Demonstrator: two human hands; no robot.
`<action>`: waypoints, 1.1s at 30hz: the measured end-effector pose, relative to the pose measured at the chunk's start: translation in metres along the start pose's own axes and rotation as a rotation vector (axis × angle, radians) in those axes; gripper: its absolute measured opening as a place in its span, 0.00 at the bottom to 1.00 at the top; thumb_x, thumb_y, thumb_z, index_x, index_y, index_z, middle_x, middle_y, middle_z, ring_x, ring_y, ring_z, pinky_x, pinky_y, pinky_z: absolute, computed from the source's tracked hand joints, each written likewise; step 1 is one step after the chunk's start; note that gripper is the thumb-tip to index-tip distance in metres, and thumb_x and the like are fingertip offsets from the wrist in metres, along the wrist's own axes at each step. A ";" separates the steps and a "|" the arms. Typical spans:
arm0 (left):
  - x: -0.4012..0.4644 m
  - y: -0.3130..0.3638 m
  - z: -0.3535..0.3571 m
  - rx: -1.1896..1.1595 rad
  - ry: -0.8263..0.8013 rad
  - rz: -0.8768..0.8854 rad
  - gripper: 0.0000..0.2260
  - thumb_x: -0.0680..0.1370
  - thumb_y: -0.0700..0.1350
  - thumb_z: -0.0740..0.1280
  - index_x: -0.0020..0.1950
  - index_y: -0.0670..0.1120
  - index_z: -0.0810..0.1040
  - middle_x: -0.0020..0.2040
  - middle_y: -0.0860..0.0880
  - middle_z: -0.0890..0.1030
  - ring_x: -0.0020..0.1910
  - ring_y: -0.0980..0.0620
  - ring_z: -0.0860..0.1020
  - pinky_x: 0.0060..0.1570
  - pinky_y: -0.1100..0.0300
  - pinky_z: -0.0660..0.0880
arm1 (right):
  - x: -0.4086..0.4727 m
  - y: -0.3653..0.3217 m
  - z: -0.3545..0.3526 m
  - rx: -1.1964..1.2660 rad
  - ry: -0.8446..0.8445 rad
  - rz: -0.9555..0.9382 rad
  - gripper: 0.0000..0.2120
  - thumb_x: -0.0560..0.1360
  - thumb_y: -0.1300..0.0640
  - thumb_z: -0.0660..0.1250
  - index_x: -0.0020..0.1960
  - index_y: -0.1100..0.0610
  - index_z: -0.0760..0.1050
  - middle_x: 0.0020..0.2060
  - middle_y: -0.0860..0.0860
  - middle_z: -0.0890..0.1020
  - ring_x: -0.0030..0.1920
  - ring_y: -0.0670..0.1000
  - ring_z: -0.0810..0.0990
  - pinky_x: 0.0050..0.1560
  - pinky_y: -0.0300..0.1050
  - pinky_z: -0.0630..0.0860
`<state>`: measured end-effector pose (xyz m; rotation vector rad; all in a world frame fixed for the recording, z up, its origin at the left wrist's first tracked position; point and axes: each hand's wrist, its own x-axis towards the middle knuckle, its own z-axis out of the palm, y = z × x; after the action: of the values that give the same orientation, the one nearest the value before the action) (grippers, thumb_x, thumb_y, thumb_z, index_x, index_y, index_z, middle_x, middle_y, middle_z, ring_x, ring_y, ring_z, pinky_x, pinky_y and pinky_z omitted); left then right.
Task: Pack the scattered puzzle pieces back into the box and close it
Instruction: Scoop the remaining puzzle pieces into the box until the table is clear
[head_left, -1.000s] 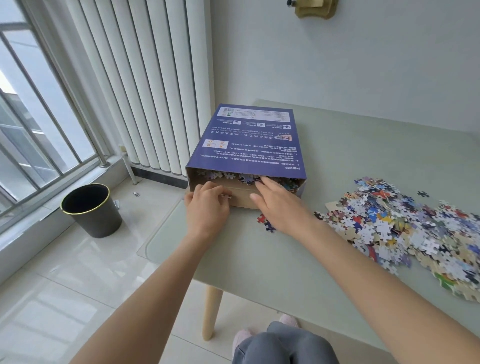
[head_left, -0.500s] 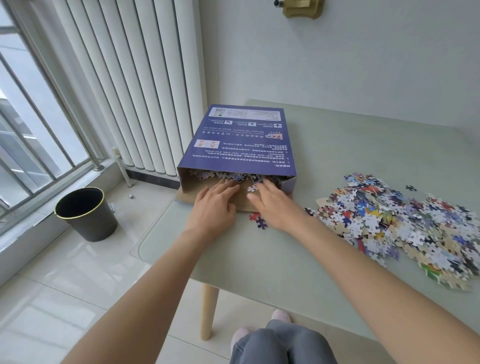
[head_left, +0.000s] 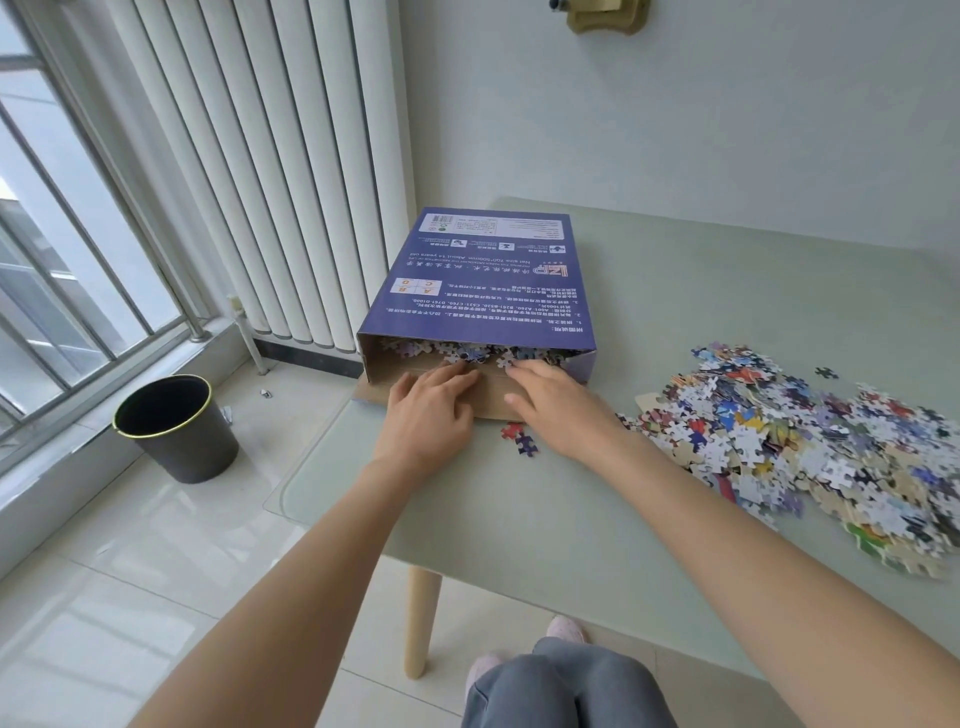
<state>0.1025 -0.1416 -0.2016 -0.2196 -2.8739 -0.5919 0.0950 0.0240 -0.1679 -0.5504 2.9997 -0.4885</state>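
The left hand (head_left: 428, 410) lies flat on the brown flap (head_left: 491, 397) that sticks out of the box's open end. Its fingers are straight and it grasps nothing. The right hand (head_left: 558, 410) lies beside it, also flat and grasping nothing, with its fingertips (head_left: 514, 368) touching the pieces at the mouth of the box (head_left: 483, 283).

The blue box lies flat near the table's left edge, with its open end facing the person. Puzzle pieces fill the mouth right up to the lip. It looks like the person is pushing them deeper inside.

To do this well, the person should keep the fingers flat and together, like a little broom, and push slowly. A fast push could make pieces jump out over the flap. One hand may need to hold the box, because it might slide away across the smooth table (head_left: 727, 291).

Two loose pieces (head_left: 519, 439), one red and one blue, lie on the table just by the right hand. They need to go in too.

A big pile of pieces (head_left: 805, 447) sits on the table to the right, well apart from the box. So most of the job seems not yet done, and the box cannot be closed yet.
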 end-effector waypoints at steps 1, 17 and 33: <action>0.000 0.000 0.000 -0.018 0.023 -0.001 0.21 0.75 0.42 0.58 0.68 0.52 0.71 0.70 0.54 0.69 0.70 0.55 0.65 0.71 0.54 0.52 | -0.009 0.002 -0.001 0.013 0.047 -0.023 0.19 0.79 0.52 0.58 0.69 0.54 0.67 0.66 0.49 0.69 0.68 0.49 0.65 0.63 0.47 0.67; -0.005 0.000 -0.003 -0.117 0.054 0.024 0.15 0.73 0.39 0.62 0.55 0.49 0.81 0.60 0.55 0.79 0.59 0.50 0.75 0.60 0.53 0.70 | -0.003 -0.007 -0.028 0.045 -0.288 -0.124 0.17 0.67 0.62 0.74 0.55 0.57 0.77 0.37 0.47 0.73 0.43 0.48 0.70 0.38 0.38 0.64; -0.012 -0.001 -0.007 -0.119 0.030 0.094 0.27 0.63 0.57 0.49 0.52 0.55 0.80 0.56 0.60 0.79 0.59 0.55 0.72 0.58 0.60 0.58 | -0.020 0.007 -0.014 0.139 -0.205 -0.014 0.12 0.68 0.58 0.75 0.48 0.59 0.77 0.39 0.46 0.70 0.44 0.48 0.71 0.44 0.39 0.66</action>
<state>0.1147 -0.1462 -0.1987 -0.3581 -2.7846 -0.7428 0.1096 0.0417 -0.1569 -0.5734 2.7451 -0.5975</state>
